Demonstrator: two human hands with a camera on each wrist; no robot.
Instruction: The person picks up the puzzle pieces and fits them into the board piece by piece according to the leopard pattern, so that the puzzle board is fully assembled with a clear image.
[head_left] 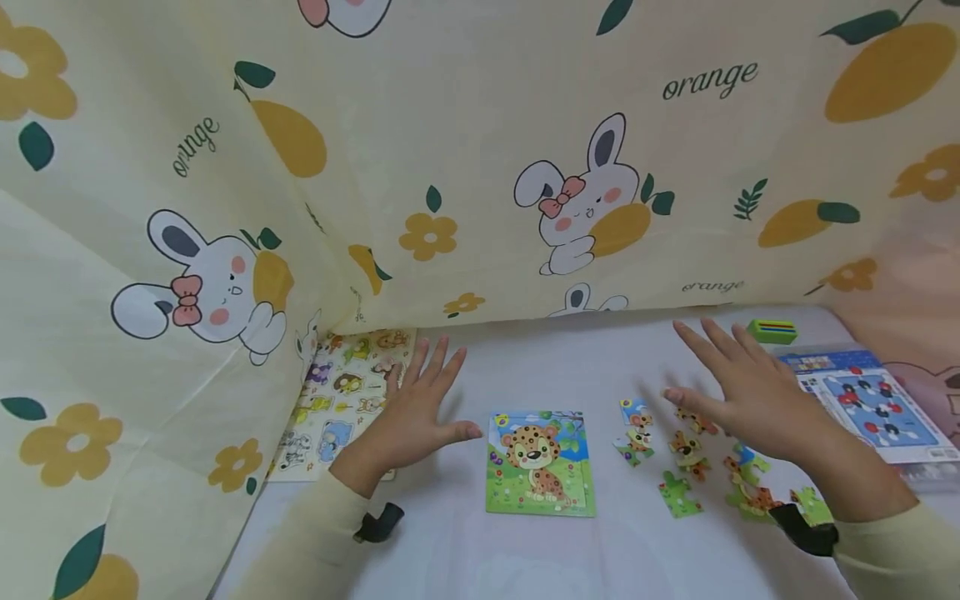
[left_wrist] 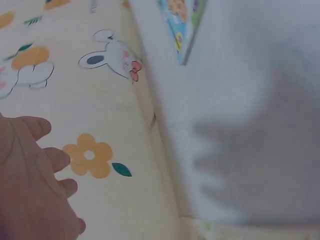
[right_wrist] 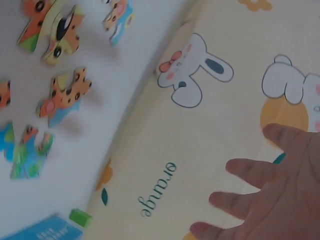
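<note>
My left hand (head_left: 412,425) hovers over the left of the white table with fingers spread, holding nothing. Beneath and beside it lies a sheet of animal stickers (head_left: 330,408), partly hidden by the hand. Between my hands a square board (head_left: 540,462) with a leopard picture lies flat. On the right, my right hand (head_left: 757,400) is also spread in the air, holding nothing. Loose jigsaw pieces lie below it, among them a green piece (head_left: 680,494) and an orange spotted piece (right_wrist: 66,95). The right wrist view shows the fingers (right_wrist: 255,172) apart from the pieces.
A cream curtain (head_left: 465,108) with rabbits and oranges hangs along the back and left side. At the far right lies a blue package (head_left: 870,404) with a molecule picture. Behind it sits a green block with colored stripes (head_left: 772,332).
</note>
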